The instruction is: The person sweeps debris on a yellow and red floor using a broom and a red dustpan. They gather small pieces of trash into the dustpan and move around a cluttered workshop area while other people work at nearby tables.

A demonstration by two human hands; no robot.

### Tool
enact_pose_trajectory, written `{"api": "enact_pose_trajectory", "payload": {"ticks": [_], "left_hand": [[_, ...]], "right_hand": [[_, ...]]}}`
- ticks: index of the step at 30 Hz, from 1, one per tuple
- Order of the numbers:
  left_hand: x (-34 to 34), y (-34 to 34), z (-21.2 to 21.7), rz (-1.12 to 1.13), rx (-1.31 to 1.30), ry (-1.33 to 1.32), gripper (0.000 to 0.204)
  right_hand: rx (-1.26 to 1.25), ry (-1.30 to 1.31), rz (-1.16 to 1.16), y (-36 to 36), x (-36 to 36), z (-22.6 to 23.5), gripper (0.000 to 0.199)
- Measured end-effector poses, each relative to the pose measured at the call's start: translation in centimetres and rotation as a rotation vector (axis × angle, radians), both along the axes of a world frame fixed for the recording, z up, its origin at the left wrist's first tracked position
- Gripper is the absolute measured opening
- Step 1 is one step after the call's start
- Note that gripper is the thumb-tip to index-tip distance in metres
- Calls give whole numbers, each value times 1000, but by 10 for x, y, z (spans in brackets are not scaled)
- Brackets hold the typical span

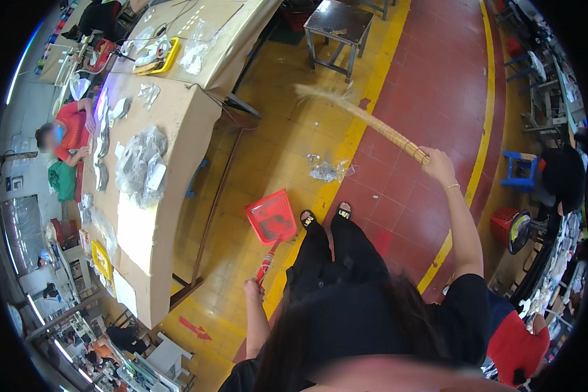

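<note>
– Dark hair first, then?
– Right hand, clenched round a straw broom, its long axis running toward ten o'clock
– Left hand?
– Gripping the red dustpan by its handle
– Plastic scraps?
– On the yellow floor, nine o'clock from the right hand, which looks nearer

One broom, one red dustpan, two sandals and two yellow trays show.

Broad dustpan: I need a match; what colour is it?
The broad plastic dustpan is red, smudged dark inside; seen best in head view.
</note>
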State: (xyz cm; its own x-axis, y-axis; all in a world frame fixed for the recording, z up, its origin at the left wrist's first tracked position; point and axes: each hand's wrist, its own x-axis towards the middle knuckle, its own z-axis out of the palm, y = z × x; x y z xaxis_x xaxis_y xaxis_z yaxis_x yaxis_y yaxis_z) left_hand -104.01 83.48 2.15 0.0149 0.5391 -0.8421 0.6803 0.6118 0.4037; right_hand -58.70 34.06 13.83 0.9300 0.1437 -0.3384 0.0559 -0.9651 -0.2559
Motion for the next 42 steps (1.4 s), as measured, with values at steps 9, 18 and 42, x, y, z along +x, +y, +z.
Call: {"api": "enact_pose_trajectory", "payload": {"ticks": [9,18,42], "left_hand": [[-5,18,16,-227,28,95,21],[35,41,-4,-517,179,187,30],[133,150,-61,-1170,251,292,30]], "right_hand": [[-60,125,-193,86,61,-163,30],[-14,256,-22,43,-62,-89,34],[1261,901,-1621,102,-290,-111,13]]}}
